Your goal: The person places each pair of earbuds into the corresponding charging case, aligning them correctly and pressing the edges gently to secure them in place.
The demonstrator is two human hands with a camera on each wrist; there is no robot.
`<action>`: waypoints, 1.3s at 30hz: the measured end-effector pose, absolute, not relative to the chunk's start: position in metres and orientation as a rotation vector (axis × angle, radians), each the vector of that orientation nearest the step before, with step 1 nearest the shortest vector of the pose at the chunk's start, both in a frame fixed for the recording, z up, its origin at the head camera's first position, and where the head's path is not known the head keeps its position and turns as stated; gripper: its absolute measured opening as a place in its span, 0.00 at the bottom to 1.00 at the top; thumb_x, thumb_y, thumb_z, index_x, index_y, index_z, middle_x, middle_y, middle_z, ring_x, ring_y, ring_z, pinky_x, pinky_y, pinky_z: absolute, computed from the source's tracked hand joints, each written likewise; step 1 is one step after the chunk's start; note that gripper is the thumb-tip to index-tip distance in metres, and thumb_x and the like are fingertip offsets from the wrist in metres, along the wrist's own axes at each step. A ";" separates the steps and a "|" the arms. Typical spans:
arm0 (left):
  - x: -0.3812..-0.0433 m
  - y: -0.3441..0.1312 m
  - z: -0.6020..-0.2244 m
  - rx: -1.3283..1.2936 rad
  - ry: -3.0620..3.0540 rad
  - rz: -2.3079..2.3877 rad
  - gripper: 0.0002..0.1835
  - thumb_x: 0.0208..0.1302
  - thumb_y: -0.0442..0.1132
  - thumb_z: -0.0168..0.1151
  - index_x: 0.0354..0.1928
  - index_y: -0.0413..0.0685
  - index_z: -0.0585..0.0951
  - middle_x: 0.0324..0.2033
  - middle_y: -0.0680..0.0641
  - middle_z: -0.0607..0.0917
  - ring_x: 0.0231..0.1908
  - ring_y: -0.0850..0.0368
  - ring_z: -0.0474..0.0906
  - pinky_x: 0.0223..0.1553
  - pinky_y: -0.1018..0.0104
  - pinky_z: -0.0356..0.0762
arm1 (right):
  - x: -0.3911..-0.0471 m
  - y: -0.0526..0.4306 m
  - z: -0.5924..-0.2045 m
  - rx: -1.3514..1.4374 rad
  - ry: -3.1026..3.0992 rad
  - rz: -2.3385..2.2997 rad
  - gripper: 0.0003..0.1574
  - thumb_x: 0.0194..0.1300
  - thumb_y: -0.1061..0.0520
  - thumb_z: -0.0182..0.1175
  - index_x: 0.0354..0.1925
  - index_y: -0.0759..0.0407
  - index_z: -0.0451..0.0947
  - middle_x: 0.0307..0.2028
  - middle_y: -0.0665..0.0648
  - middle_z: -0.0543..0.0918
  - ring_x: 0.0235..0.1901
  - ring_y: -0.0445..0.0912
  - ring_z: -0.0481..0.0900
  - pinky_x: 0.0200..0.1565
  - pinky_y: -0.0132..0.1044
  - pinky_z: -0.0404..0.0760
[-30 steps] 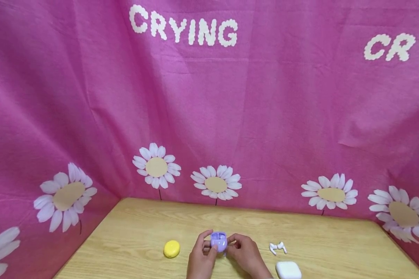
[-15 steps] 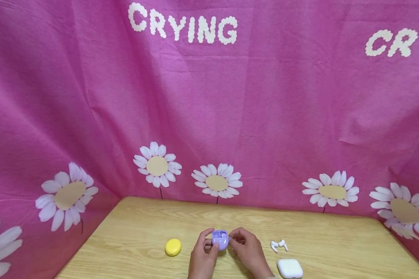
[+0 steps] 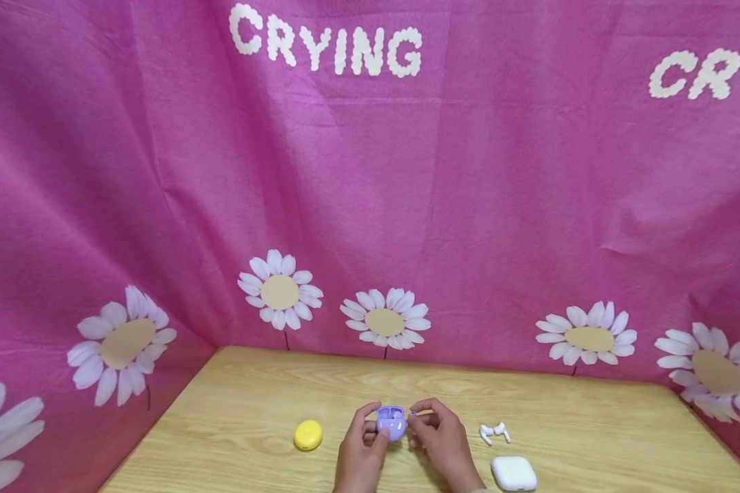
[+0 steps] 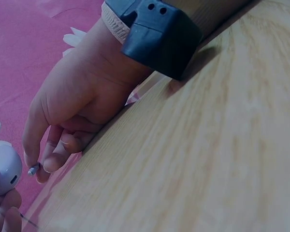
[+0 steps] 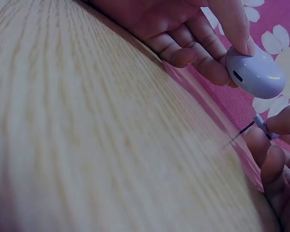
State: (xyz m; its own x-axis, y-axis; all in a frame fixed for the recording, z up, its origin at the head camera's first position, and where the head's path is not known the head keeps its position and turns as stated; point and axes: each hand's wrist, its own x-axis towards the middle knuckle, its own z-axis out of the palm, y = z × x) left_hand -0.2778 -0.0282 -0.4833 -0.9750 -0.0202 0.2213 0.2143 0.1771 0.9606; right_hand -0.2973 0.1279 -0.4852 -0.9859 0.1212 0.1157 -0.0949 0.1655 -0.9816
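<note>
Purple and lid-up, an earbud case [image 3: 392,431] is gripped by the left hand [image 3: 360,448] above the table [image 3: 234,397], between its side edges; the right hand [image 3: 447,441] pinches a small earbud [image 5: 261,123] just beside it.

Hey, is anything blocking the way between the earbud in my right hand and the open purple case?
Nothing visible: the right hand pinches the earbud beside the purple case with only a gap between, and the left hand grips the case's other side.
</note>
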 end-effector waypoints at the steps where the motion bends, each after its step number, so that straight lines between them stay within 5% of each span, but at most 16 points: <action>1: -0.278 -0.028 -0.483 -0.184 -2.266 -1.889 0.23 0.59 0.33 0.63 0.59 0.48 0.75 0.33 0.52 0.84 0.33 0.63 0.77 0.35 0.71 0.74 | -0.297 0.128 -0.485 -0.024 -2.262 1.936 0.12 0.61 0.60 0.64 0.43 0.62 0.77 0.29 0.58 0.84 0.21 0.46 0.80 0.18 0.31 0.74; 39: -0.277 -0.027 -0.482 -0.183 -2.272 -1.896 0.23 0.59 0.34 0.63 0.58 0.47 0.75 0.32 0.52 0.84 0.32 0.63 0.77 0.34 0.71 0.74 | -0.299 0.128 -0.486 -0.004 -2.277 1.880 0.11 0.61 0.61 0.63 0.42 0.63 0.76 0.27 0.57 0.83 0.19 0.45 0.78 0.17 0.31 0.73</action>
